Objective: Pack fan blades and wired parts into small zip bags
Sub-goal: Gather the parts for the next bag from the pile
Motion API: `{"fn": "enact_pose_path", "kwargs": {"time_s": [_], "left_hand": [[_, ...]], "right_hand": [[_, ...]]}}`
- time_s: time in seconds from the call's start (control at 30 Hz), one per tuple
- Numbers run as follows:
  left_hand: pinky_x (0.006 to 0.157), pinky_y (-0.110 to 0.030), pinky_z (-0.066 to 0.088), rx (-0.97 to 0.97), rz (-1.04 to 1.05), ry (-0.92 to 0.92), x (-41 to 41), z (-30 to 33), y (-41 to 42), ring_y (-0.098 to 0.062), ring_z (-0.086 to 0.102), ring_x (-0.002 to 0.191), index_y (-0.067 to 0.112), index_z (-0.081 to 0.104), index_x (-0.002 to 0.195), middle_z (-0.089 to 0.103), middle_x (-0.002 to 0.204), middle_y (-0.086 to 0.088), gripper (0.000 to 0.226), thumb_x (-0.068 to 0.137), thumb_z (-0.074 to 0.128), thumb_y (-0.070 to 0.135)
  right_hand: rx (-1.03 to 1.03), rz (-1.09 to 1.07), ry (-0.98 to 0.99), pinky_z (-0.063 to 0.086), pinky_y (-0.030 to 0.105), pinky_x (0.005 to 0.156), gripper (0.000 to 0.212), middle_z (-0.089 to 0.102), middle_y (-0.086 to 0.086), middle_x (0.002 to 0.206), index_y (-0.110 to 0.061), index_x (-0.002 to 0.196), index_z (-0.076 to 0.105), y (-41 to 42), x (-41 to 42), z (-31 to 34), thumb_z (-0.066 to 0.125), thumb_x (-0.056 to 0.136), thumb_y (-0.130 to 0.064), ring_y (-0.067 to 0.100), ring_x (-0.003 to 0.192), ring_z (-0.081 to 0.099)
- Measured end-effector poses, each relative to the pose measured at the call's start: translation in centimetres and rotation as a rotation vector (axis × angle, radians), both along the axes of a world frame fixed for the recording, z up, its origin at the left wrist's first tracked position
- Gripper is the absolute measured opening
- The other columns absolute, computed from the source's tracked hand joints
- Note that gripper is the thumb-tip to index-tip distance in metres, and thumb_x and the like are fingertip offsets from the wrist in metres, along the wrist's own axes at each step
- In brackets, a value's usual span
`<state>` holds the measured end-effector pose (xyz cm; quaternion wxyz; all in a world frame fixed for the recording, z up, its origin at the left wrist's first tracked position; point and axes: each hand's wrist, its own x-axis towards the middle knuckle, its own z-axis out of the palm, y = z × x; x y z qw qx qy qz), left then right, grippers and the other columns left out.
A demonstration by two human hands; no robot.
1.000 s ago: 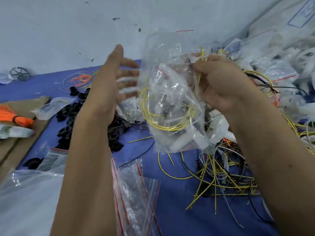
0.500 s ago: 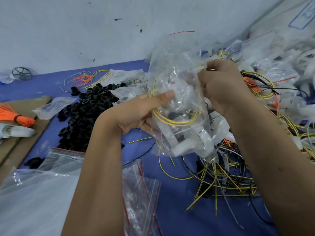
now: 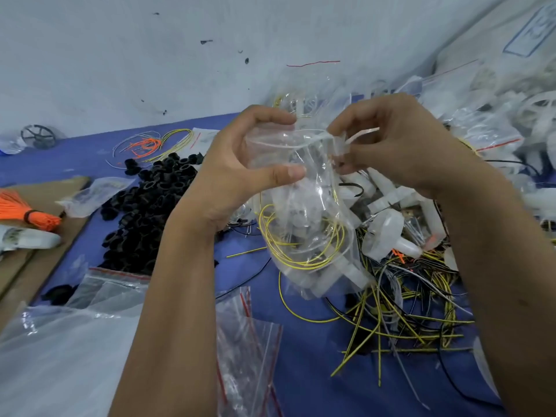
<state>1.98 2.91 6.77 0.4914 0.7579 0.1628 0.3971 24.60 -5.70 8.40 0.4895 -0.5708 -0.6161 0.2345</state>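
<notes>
I hold a clear zip bag point(image 3: 313, 224) up over the blue table point(image 3: 301, 371). Inside it lie white fan blades and coiled yellow wires point(image 3: 301, 254). My left hand point(image 3: 240, 170) grips the bag's mouth at its left side, thumb below and fingers above. My right hand point(image 3: 397, 142) pinches the mouth at its right side. The bag's mouth gapes open between the two hands. Beneath and to the right lies a tangle of loose yellow and black wires point(image 3: 406, 320) with white fan parts point(image 3: 388, 233).
A heap of black round parts point(image 3: 144, 212) lies left of centre. Spare zip bags point(image 3: 249, 350) sit near the front, a large plastic sheet point(image 3: 60, 365) at lower left. Orange ties point(image 3: 27, 212) rest on cardboard. Bagged white parts point(image 3: 496, 130) pile up at the right.
My left hand went from open beside the bag to its side, then up to the mouth. My right hand stayed at the top. The bag hangs lower between both hands.
</notes>
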Motion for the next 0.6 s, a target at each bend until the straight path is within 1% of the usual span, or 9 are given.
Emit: {"fn": "enact_pose_path", "kwargs": {"time_s": [0.07,0.17,0.27,0.33,0.37,0.43,0.5,0.53,0.6], "left_hand": [[0.088,-0.033,0.058,0.029,0.034,0.006,0.0,0.5,-0.1,-0.023,0.062,0.124,0.015,0.066,0.108,0.064,0.132,-0.015,0.045,0.068,0.088,0.021],[0.092,-0.037,0.056,0.09,0.149,0.108,-0.1,0.8,0.1,-0.016,0.069,0.112,0.009,0.071,0.092,0.074,0.117,0.001,0.041,0.067,0.089,0.036],[0.074,-0.026,0.056,0.095,0.2,0.159,-0.4,0.5,0.4,-0.009,0.073,0.079,0.0,0.074,0.084,0.076,0.083,0.004,0.041,0.072,0.091,0.035],[0.067,-0.025,0.056,0.042,0.181,0.144,-1.3,0.4,0.7,-0.014,0.07,0.07,0.002,0.071,0.077,0.072,0.072,-0.002,0.036,0.073,0.091,0.032],[0.066,-0.026,0.057,0.013,0.173,0.138,-1.9,0.4,1.0,-0.018,0.069,0.071,0.006,0.069,0.074,0.071,0.071,-0.005,0.034,0.073,0.088,0.034],[0.067,-0.028,0.058,-0.062,0.142,0.117,-3.0,0.5,1.2,-0.022,0.068,0.074,0.014,0.069,0.07,0.071,0.075,-0.012,0.029,0.077,0.077,0.041],[0.068,-0.03,0.058,-0.135,0.116,0.072,-3.5,0.7,1.3,-0.024,0.067,0.073,0.019,0.069,0.07,0.071,0.078,-0.01,0.025,0.08,0.071,0.042],[0.069,-0.03,0.057,-0.158,0.106,0.05,-3.6,0.7,1.3,-0.025,0.067,0.072,0.019,0.068,0.072,0.071,0.08,-0.008,0.023,0.081,0.069,0.04],[0.068,-0.031,0.056,-0.184,0.076,0.017,-3.7,0.8,1.3,-0.027,0.068,0.073,0.016,0.066,0.077,0.07,0.081,-0.007,0.017,0.084,0.065,0.031]], "right_hand": [[0.004,-0.012,-0.049,0.064,0.032,0.07,0.021,0.076,0.003,0.078,-0.02,0.085,0.076,0.1,0.1,0.0,0.074,0.085,0.001,0.026,0.073,0.077],[0.033,0.013,-0.043,0.065,0.04,0.072,0.008,0.075,0.012,0.077,-0.013,0.087,0.076,0.3,0.1,0.0,0.074,0.089,-0.006,0.027,0.071,0.075],[0.046,0.029,0.092,0.063,0.037,0.067,0.008,0.071,0.005,0.075,-0.009,0.085,0.072,0.3,0.2,-0.3,0.072,0.093,-0.008,0.021,0.07,0.069],[0.011,0.007,0.153,0.062,0.04,0.07,0.009,0.069,0.006,0.078,-0.007,0.086,0.069,0.0,0.7,-0.4,0.069,0.095,-0.007,0.018,0.073,0.069],[-0.026,0.014,0.158,0.062,0.042,0.073,0.008,0.069,0.01,0.082,-0.003,0.089,0.068,-0.2,1.2,-0.4,0.068,0.095,-0.007,0.019,0.076,0.07],[-0.117,0.094,0.1,0.062,0.043,0.078,0.017,0.07,0.021,0.094,0.001,0.095,0.066,-0.9,2.1,-0.1,0.071,0.093,-0.015,0.026,0.089,0.072],[-0.191,0.215,-0.005,0.062,0.038,0.079,0.026,0.07,0.019,0.1,-0.006,0.094,0.068,-1.6,2.5,0.4,0.074,0.089,-0.03,0.028,0.102,0.071],[-0.196,0.247,-0.05,0.061,0.037,0.079,0.029,0.07,0.015,0.096,-0.007,0.092,0.068,-1.9,2.5,0.6,0.075,0.089,-0.036,0.026,0.1,0.071],[-0.142,0.235,-0.069,0.057,0.034,0.075,0.034,0.066,0.006,0.083,-0.004,0.087,0.066,-2.0,2.2,1.0,0.072,0.091,-0.038,0.014,0.084,0.069]]}}
